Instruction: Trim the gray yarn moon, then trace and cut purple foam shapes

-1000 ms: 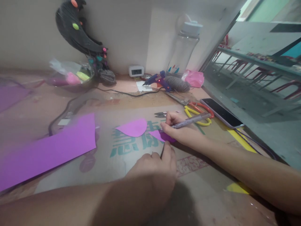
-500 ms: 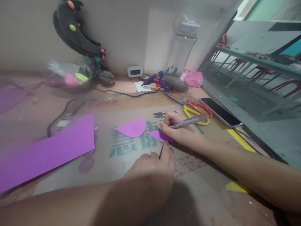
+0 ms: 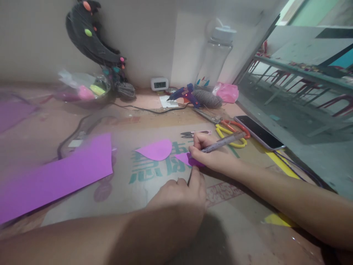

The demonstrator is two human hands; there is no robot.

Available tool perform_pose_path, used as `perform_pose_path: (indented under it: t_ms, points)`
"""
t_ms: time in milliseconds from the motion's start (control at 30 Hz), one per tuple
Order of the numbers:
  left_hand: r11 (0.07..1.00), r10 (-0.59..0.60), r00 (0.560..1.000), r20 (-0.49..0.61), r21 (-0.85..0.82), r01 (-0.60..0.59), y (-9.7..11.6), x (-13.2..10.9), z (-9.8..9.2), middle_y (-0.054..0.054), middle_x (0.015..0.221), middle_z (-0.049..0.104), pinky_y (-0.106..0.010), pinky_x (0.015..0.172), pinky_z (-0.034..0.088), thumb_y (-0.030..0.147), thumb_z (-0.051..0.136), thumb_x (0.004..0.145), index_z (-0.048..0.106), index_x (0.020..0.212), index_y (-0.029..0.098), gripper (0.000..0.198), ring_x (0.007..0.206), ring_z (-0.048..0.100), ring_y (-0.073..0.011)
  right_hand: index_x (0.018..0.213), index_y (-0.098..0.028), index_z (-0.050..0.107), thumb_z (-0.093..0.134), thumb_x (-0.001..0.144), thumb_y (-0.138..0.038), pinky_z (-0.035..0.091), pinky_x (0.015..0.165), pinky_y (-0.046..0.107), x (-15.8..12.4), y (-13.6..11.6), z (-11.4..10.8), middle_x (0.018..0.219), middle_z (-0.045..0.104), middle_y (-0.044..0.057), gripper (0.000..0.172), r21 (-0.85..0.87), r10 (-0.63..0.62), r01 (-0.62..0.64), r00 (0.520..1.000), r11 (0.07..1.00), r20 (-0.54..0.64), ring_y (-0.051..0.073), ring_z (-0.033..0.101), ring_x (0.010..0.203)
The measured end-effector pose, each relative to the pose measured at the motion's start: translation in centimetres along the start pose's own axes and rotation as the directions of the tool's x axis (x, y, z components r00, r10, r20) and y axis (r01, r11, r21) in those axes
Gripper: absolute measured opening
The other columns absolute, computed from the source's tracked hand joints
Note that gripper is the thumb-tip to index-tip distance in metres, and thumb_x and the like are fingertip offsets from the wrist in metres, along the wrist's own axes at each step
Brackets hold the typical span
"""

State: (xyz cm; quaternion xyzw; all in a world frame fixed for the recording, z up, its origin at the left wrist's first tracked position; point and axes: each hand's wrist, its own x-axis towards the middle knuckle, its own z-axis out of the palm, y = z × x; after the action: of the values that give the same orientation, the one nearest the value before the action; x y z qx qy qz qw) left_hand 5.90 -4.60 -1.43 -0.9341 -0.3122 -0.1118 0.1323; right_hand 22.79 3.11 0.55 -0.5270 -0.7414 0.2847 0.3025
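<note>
My right hand (image 3: 211, 152) is closed around a slim grey pen (image 3: 223, 142), its tip down at a small purple paper piece (image 3: 182, 158). Part of that piece is hidden under my right hand. My left hand (image 3: 182, 195) has most fingers curled, and its index fingertip presses on the near edge of the same piece; its thumb is hidden. Just left of it lies a purple teardrop-shaped paper piece (image 3: 157, 149), flat on the printed cardboard (image 3: 154, 193). Farther left is a large purple paper sheet (image 3: 60, 180).
Small thread snips (image 3: 190, 134), yellow-and-orange scissors (image 3: 233, 134) and a phone (image 3: 260, 131) lie beyond my right hand. Behind are a blue glue gun (image 3: 187, 95), grey yarn (image 3: 207, 98), a bottle (image 3: 213, 60), a small clock (image 3: 159, 84) and a bowl (image 3: 85, 99). A dark cord (image 3: 149, 110) crosses the table.
The whole view has shifted very slightly. Both hands, the pen and the paper pieces keep nearly the same places.
</note>
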Motion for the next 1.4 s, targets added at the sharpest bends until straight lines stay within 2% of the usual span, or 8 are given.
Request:
perform_pose_path:
  t_ms: [267,433,500,600,700,867,1033,1400]
  points:
    - [1.0,-0.007,1.0,0.004,-0.001,0.007,-0.1,-0.2,0.2,-0.017,0.123,0.071,-0.032,0.043,0.044,0.035,0.059,0.089,0.064,0.129,0.005,0.05,0.056,0.062,-0.0173,0.063,-0.023,0.039,0.059,0.079,-0.028,0.027,0.048,0.024,0.0,0.0,0.0,0.055,0.043,-0.007,0.026,0.095,0.057,-0.061,0.997,0.994,0.042,0.01,0.039,0.051]
    - [1.0,0.007,1.0,0.009,0.025,-0.007,-0.2,-0.4,0.3,-0.018,0.132,0.066,-0.032,0.044,0.044,0.034,0.053,0.094,0.064,0.13,0.007,0.046,0.058,0.065,-0.0179,0.065,-0.023,0.039,0.06,0.082,-0.034,0.026,0.049,0.024,0.1,1.5,-1.5,0.054,0.042,-0.007,0.029,0.146,0.077,-0.054,0.984,0.988,-0.159,0.009,0.037,0.049]
    - [1.0,0.013,1.0,0.005,0.022,-0.013,-0.2,-0.3,0.4,-0.019,0.133,0.066,-0.032,0.043,0.043,0.034,0.055,0.093,0.065,0.129,0.007,0.046,0.059,0.066,-0.0183,0.065,-0.023,0.039,0.058,0.082,-0.033,0.025,0.049,0.024,0.0,1.9,-2.0,0.053,0.041,-0.008,0.028,0.147,0.081,-0.053,0.978,0.988,-0.191,0.009,0.035,0.048]
    - [1.0,0.01,1.0,0.002,0.008,-0.01,-0.3,0.0,0.2,-0.018,0.132,0.067,-0.031,0.043,0.043,0.033,0.058,0.09,0.066,0.128,0.008,0.046,0.059,0.066,-0.018,0.066,-0.024,0.039,0.058,0.082,-0.033,0.027,0.05,0.025,-0.2,2.0,-2.0,0.054,0.042,-0.007,0.026,0.121,0.086,-0.067,0.984,0.99,-0.157,0.01,0.038,0.049]
    - [1.0,0.001,1.0,0.031,0.003,-0.001,-0.3,0.1,0.0,-0.015,0.13,0.069,-0.031,0.043,0.044,0.031,0.059,0.089,0.067,0.128,0.009,0.045,0.058,0.067,-0.0178,0.064,-0.023,0.038,0.058,0.079,-0.03,0.029,0.052,0.026,-0.3,1.6,-1.5,0.056,0.044,-0.006,0.026,0.025,0.052,-0.05,0.992,0.998,-0.119,0.011,0.04,0.053]
    - [1.0,0.014,0.999,0.033,0.025,-0.015,-0.3,0.1,-0.2,-0.016,0.128,0.069,-0.031,0.043,0.044,0.032,0.059,0.089,0.066,0.129,0.008,0.047,0.057,0.066,-0.0179,0.062,-0.023,0.036,0.055,0.078,-0.028,0.029,0.055,0.027,-0.3,1.4,-1.2,0.057,0.043,-0.006,0.026,-0.067,0.028,-0.037,0.993,0.997,-0.118,0.012,0.04,0.056]
    - [0.999,0.023,0.998,0.06,0.037,-0.025,-0.3,0.0,-0.4,-0.016,0.13,0.068,-0.032,0.044,0.045,0.031,0.058,0.09,0.064,0.131,0.008,0.047,0.057,0.066,-0.0182,0.064,-0.023,0.035,0.055,0.08,-0.029,0.029,0.055,0.027,-0.3,1.5,-1.3,0.06,0.043,-0.006,0.027,-0.072,0.036,-0.044,0.994,0.996,-0.1,0.012,0.041,0.057]
    - [0.999,0.024,0.999,0.047,0.036,-0.026,-0.4,0.1,-0.3,-0.016,0.129,0.069,-0.032,0.043,0.043,0.033,0.055,0.093,0.065,0.129,0.008,0.045,0.057,0.065,-0.0175,0.066,-0.023,0.036,0.056,0.083,-0.028,0.029,0.054,0.026,-0.4,1.6,-1.2,0.058,0.042,-0.007,0.027,-0.056,0.021,-0.024,0.998,0.998,-0.062,0.011,0.039,0.055]
